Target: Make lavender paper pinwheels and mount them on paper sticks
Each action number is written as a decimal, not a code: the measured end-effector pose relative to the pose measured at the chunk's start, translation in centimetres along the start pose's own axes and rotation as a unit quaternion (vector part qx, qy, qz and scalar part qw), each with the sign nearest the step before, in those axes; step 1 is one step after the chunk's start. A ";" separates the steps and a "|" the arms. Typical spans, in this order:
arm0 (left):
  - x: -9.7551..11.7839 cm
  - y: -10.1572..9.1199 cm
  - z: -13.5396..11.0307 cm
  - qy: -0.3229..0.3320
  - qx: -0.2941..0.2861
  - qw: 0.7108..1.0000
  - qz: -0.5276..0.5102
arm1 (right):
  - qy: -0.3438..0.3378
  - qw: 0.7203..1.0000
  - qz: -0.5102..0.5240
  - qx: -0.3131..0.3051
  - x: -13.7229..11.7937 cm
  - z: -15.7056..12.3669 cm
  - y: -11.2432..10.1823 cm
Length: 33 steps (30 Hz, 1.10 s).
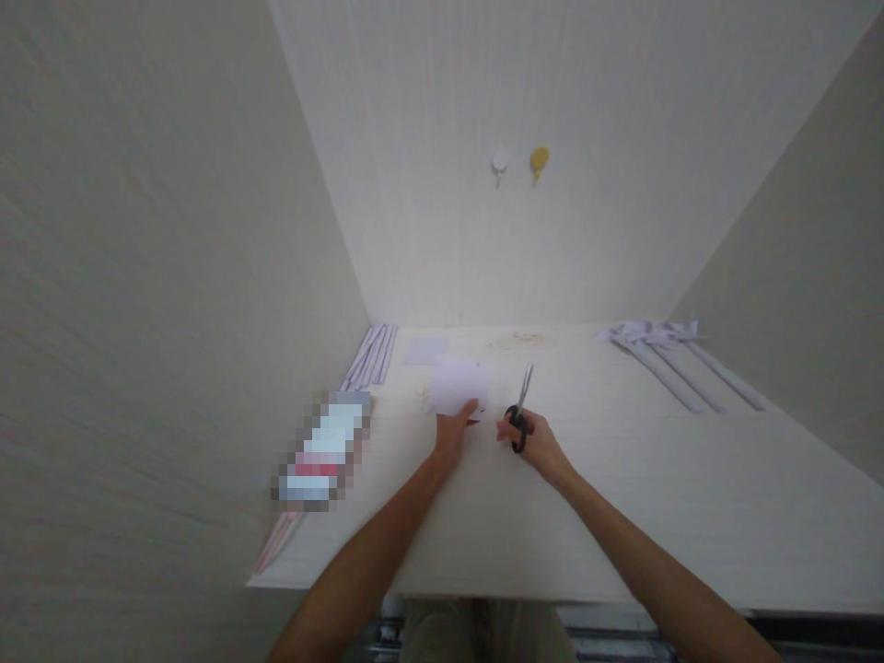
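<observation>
My left hand (457, 425) grips a pale lilac sheet of paper (459, 385) by its near edge, thumb on top, above the middle of the table. In my right hand (537, 436) is a pair of scissors (523, 405) with black handles, fingers through the loops. Its metal blades point up and away, just right of the paper and apart from it; they look closed. Behind the held sheet, another pale sheet (426, 351) lies flat on the table.
Folded paper strips (371, 355) lie at the back left, and longer strips with a bow-like pile (653, 343) at the back right. A blurred-out phone-like object (328, 451) rests on the left. Two hooks, white (500, 161) and yellow (540, 158), are on the back wall. Walls enclose both sides.
</observation>
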<state>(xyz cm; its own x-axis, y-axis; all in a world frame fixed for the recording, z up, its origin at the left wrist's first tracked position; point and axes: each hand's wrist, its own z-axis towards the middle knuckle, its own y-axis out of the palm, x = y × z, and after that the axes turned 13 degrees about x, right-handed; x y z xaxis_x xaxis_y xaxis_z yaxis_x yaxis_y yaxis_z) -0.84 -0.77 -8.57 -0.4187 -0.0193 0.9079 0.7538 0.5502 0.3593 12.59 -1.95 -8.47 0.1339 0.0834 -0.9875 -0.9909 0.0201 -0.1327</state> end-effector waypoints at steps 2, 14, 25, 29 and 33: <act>0.3 -0.1 0.5 -0.004 0.011 1.000 -0.018 | -0.002 0.999 -0.022 -0.049 -0.3 -0.2 0.0; 1.0 -0.5 1.5 -0.007 0.023 0.996 -0.082 | 0.018 0.964 -0.201 -0.175 -0.9 -0.8 -0.6; 0.6 -0.3 1.2 -0.011 0.007 0.997 -0.072 | 0.034 0.959 -0.223 -0.172 -0.9 -0.6 -0.5; 0.6 -0.4 1.2 -0.008 0.005 0.998 -0.066 | 0.042 0.958 -0.228 -0.169 -0.7 -0.5 -0.5; 0.5 -0.4 1.2 -0.004 0.005 0.998 -0.061 | 0.045 0.960 -0.220 -0.165 -0.8 -0.6 -0.5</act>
<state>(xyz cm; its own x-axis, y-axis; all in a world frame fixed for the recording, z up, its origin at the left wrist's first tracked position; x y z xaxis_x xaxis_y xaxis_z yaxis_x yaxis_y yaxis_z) -1.95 0.04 -8.48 -0.5123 -0.0796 0.8551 0.6915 0.5521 0.4657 12.96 -2.59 -7.66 0.5542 0.0528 -0.8307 -0.7891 -0.2845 -0.5444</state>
